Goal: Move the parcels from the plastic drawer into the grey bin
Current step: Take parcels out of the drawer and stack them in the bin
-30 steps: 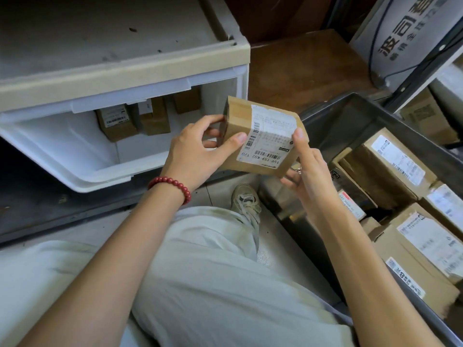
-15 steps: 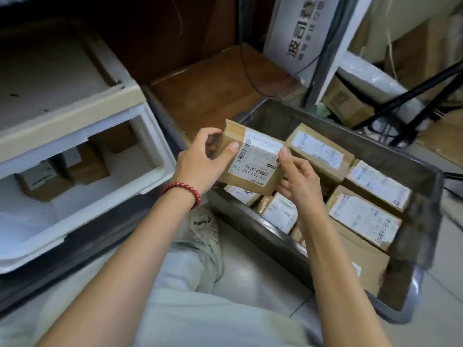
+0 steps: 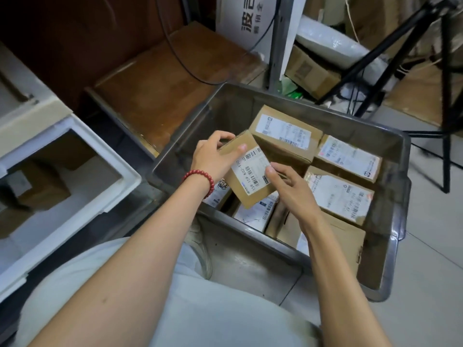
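Fingers (image 3: pixel 226 140) of left hand (image 3: pixel 213 159) clamp the held parcel (image 3: pixel 246 171) at its upper-left end: thumb on the top face near the label, other fingers curled over the far edge. Red bead bracelet (image 3: pixel 200 180) on that wrist.

Left to right:
- Plastic drawer (image 3: pixel 82 196) at 9 o'clock, pulled open, white rim. Brown parcels inside (image 3: pixel 37 189), dim and blurred, count unclear.
- Wooden board (image 3: pixel 162 78) at 11 o'clock, between drawer unit and bin, black cable crossing it.
- Held parcel near centre, above the grey bin's near-left part, tilted, white barcode label facing up. Can't tell whether it touches the parcels below.
- Right hand (image 3: pixel 290 189) at the parcel's lower-right edge, thumb tip pressing on the label corner, other fingers mostly hidden behind the hand. Both hands grip the same parcel.
- Grey bin (image 3: pixel 390 221) at 3 o'clock on the tiled floor, several labelled parcels packed flat inside. One (image 3: pixel 285 136) sits at 12 o'clock of the held parcel, just beside it; two more (image 3: pixel 348 159) (image 3: pixel 340 194) along the right side; others under the hands, partly hidden.
- Black tripod legs (image 3: pixel 400 46) at 1–2 o'clock behind the bin, with a cardboard box (image 3: pixel 310 73) near their base.

Pale trousers (image 3: pixel 213 309) fill the bottom at 6 o'clock.
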A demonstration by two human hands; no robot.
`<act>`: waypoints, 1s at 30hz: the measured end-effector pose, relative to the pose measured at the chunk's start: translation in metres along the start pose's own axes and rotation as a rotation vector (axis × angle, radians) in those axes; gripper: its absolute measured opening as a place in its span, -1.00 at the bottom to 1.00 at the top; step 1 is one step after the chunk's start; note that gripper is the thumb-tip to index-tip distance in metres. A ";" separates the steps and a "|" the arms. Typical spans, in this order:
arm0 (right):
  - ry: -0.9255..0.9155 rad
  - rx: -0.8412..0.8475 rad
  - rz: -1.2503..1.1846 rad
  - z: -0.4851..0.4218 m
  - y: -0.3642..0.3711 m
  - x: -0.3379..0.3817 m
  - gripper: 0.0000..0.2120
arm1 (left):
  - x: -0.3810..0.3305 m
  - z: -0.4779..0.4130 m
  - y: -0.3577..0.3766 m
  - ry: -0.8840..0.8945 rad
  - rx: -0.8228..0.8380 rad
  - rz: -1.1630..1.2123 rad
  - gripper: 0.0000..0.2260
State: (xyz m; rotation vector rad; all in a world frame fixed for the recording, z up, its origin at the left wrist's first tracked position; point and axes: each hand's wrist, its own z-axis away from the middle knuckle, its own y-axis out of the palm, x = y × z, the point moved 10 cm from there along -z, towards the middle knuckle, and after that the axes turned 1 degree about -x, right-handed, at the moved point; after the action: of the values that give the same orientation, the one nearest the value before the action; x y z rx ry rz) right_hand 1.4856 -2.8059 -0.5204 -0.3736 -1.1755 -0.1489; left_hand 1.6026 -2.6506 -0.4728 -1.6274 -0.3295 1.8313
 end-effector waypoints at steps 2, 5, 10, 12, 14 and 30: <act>0.004 -0.021 -0.002 -0.004 -0.002 -0.005 -0.71 | 0.007 -0.002 0.006 -0.037 0.009 0.027 -0.66; -0.010 -0.054 0.076 -0.013 0.003 -0.015 -0.71 | 0.018 -0.002 0.009 -0.080 0.003 0.043 -0.60; 0.019 -0.011 0.103 -0.015 0.020 -0.021 -0.64 | 0.031 -0.002 0.014 -0.133 0.012 0.012 -0.48; -0.034 -0.044 0.225 -0.017 0.017 -0.019 -0.50 | 0.035 -0.001 0.021 -0.151 0.040 0.018 -0.48; -0.030 -0.071 0.339 -0.018 0.011 -0.021 -0.37 | 0.032 -0.001 0.032 -0.123 0.103 -0.041 -0.54; 0.027 -0.083 0.670 -0.025 -0.003 -0.028 -0.59 | 0.035 0.008 0.081 -0.047 0.436 -0.527 -0.48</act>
State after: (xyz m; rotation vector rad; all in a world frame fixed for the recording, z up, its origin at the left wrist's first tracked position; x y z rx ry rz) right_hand 1.4962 -2.8196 -0.5538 -0.8146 -0.9653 0.3805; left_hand 1.5698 -2.6878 -0.5459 -1.0732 -0.3157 1.4153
